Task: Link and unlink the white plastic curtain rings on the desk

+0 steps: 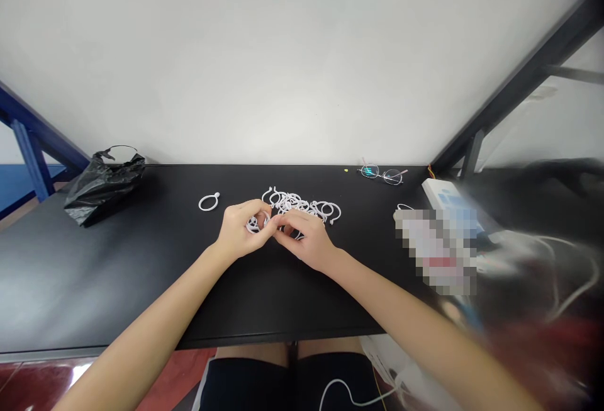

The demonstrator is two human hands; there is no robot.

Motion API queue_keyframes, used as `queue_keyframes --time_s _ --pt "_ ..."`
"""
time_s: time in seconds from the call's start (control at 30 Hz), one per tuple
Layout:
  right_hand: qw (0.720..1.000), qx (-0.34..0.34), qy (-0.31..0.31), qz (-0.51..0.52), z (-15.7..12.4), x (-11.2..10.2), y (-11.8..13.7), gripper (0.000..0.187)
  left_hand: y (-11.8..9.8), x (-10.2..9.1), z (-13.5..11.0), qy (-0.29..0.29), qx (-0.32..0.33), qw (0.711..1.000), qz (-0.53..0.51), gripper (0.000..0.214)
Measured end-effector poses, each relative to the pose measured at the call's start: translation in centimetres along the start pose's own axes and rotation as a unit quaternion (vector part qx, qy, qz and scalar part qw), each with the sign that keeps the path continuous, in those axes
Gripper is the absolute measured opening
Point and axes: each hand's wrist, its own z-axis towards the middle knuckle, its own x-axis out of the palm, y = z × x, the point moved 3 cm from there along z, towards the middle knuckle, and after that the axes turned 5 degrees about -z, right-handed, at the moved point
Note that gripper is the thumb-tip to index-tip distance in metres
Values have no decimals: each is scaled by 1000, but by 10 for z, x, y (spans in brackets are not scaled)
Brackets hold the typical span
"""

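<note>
My left hand (240,228) is closed around a white plastic curtain ring (267,218), part of which shows between thumb and fingers. Fingertips of my right hand (309,235) meet the left thumb and pinch at the same ring; the exact grip is hidden by the fingers. Just behind and partly under both hands lies a loose pile of white curtain rings (290,201), some of them open at the joint. A single closed ring with a small round eyelet (208,202) sits apart, to the left of the pile.
On the black table (226,304), a black plastic bag (106,187) stands at far left. Eyeglasses (381,174) and a tiny yellow-green piece (346,170) are near the wall. At right are a white box (443,194), a blurred-out item (436,253) and white cables (552,260).
</note>
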Motion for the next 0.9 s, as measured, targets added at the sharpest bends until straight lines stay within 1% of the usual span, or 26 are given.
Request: queue_keyframes --time_s 0.13,0.23,0.3,0.4,0.47,0.63,0.9 --pt "1000 -6 28 -1 0 0 2 15 0 0 0 -1 -43 998 -35 23" --pt "999 -19 48 1 -1 1 3 16 2 0 1 14 -88 993 -83 28" --pt "998 -23 63 4 -2 1 4 15 5 1 0 31 -121 984 -127 33" --pt "996 -24 88 11 -3 2 6 15 11 4 -2 59 -172 964 -195 38" --pt "995 -30 98 11 -3 3 7 15 13 6 -3 71 -194 953 -224 40" --pt "993 -29 112 7 -5 6 7 17 14 8 -5 71 -218 939 -256 42" --pt "990 18 136 34 -9 11 3 21 17 10 -7 74 -249 934 -245 43"
